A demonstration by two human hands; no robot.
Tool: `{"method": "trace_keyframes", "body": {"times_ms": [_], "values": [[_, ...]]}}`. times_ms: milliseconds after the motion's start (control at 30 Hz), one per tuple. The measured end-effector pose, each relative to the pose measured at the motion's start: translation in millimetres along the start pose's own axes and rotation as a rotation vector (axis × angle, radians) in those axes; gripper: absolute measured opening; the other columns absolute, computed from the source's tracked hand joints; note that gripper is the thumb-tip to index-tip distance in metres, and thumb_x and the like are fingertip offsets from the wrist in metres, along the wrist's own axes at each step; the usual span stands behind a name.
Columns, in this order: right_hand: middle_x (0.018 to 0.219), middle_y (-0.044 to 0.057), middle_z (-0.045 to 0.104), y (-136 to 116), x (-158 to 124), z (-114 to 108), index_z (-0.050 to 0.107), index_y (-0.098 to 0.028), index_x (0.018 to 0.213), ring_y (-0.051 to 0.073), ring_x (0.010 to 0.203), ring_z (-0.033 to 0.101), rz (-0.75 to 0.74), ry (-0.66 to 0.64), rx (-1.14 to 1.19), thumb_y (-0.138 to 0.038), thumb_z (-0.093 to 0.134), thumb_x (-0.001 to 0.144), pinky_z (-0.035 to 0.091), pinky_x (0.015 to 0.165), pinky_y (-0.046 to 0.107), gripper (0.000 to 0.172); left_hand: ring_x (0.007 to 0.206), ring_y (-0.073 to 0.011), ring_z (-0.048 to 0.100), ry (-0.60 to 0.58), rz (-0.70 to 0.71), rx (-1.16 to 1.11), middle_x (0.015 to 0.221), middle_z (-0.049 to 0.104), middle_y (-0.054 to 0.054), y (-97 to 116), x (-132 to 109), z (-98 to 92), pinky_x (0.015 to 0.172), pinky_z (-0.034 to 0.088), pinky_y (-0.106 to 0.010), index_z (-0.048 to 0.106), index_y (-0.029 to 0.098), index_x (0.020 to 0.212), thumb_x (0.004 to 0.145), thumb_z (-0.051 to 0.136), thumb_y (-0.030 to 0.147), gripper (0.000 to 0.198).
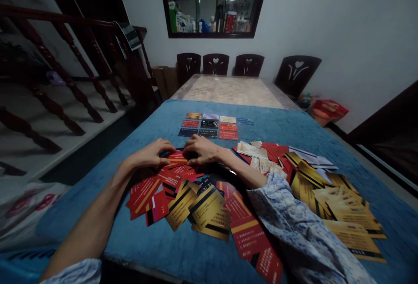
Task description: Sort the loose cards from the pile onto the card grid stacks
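Red cards (171,175): head view; loose fanned pile, starts right at the fingertips, spreads back twd the body & out to the L; overlapping, some w/ white print, some w/ gold or dark stripes.
L hand (153,152): far end of the pile, palm down; fingers bent & close together, tips by L side of a red card; can't tell if they pinch it.
R hand (200,148): just beside L hand, narrow gap btwn; fingers curled, tips twd the same card; grip hidden, can't tell.
Gold cards (210,212): body side of fingers, overlapping, dark stripes.
Dark card (206,184): nr R fingers, body side, partly under gold ones.
Red column (248,231): body side & R of fingers, alongside R forearm.
Card grid (210,123): just beyond fingertips, flat, 3 rows; far row 4 cards, other two 3 ea.; incl. red, black, navy, cream.
Paper slips (253,150): R of R fingers, past the wrist, heaped w/ red pieces.
Gold heap (346,207): further R, well apart from fingers, fanned.
Blue cloth (156,127): under cards, both sides of fingers.
Tabletop (228,88): well beyond fingers, pale, stone-look.
Chairs (215,64): past tabletop, dark, heart cutouts.
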State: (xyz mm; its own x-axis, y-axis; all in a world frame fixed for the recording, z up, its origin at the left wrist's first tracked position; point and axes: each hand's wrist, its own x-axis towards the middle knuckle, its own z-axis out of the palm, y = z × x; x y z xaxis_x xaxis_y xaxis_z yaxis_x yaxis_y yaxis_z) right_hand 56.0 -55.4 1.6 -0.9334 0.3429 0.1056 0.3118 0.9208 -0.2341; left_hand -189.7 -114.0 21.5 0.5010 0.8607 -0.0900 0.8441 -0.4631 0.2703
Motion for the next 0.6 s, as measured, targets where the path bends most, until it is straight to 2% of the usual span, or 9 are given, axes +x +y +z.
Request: {"method": "trace_keyframes", "body": {"times_ms": [200, 433, 600], "values": [[0.115, 0.009, 0.067, -3, -2, 0, 0.073, -0.019, 0.105, 0.026, 0.106, 0.047, 0.016, 0.011, -0.031, -0.037, 0.068, 0.088, 0.036, 0.084, 0.036, 0.025, 0.110, -0.0258, 0.059, -0.002, 0.038, 0.008, 0.117, 0.068, -0.009, -1, 2, 1.8, 0.100, 0.045, -0.035, 0.072, 0.018, 0.117, 0.086, 0.058, 0.044, 0.043], [0.105, 0.009, 0.071, 4, -2, 3, 0.076, -0.018, 0.102, 0.022, 0.098, 0.051, -0.126, 0.074, -0.063, -0.040, 0.062, 0.093, 0.039, 0.087, 0.036, 0.028, 0.103, -0.0231, 0.065, 0.002, 0.044, -0.090, 0.115, 0.070, -0.008, 2, 0, -0.9, 0.095, 0.048, -0.029, 0.075, 0.019, 0.109, 0.086, 0.057, 0.048, 0.042], [0.099, 0.010, 0.074, 10, -1, 7, 0.076, -0.016, 0.108, 0.021, 0.093, 0.053, -0.192, 0.136, -0.078, -0.038, 0.053, 0.099, 0.041, 0.086, 0.035, 0.033, 0.099, -0.0230, 0.067, 0.021, 0.010, -0.180, 0.109, 0.074, -0.006, 3, -3, -4.0, 0.093, 0.050, -0.029, 0.078, 0.020, 0.104, 0.084, 0.056, 0.048, 0.041]]}}
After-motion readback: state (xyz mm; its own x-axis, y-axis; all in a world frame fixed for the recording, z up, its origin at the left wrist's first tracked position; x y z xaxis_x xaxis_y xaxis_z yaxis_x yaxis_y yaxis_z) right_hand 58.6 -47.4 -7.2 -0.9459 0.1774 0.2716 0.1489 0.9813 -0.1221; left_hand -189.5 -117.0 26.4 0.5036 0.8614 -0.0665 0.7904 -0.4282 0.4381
